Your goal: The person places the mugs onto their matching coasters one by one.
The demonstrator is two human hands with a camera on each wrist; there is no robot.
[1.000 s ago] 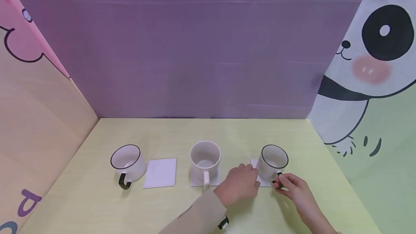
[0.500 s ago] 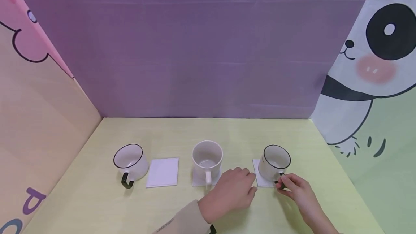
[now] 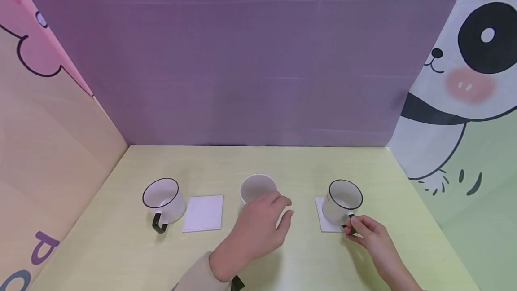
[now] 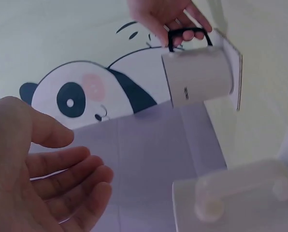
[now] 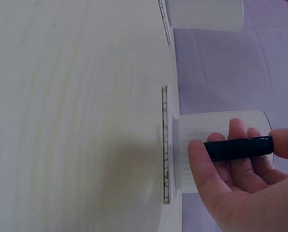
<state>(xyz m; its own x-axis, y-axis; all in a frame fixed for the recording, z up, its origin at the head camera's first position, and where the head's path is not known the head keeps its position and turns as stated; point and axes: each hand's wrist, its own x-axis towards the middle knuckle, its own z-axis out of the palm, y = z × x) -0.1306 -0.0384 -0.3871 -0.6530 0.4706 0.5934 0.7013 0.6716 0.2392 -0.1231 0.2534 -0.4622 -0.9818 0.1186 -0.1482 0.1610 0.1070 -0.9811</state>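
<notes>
My right hand (image 3: 371,239) grips the black handle (image 5: 238,149) of a white mug with a dark rim (image 3: 342,201). This mug stands upright on a white square coaster (image 3: 329,223) at the right. Nothing is held by my left hand (image 3: 258,226), which hovers in front of the middle mug (image 3: 258,183), all white, and hides its lower part in the head view. In the left wrist view, the left hand's fingers (image 4: 69,181) are loosely bent and apart from the white mug (image 4: 236,203). At the left a second dark-rimmed mug (image 3: 171,208) with a black handle stands on the table.
Beside the left mug lies a bare white coaster (image 3: 203,213) on the pale wooden table (image 3: 133,255). A purple backdrop (image 3: 258,57) rises behind the table. Printed side panels, one with a panda (image 3: 470,84), flank it.
My left hand has moved left, away from the right mug and its coaster, to the front of the middle mug. My right hand keeps its grip on the handle.
</notes>
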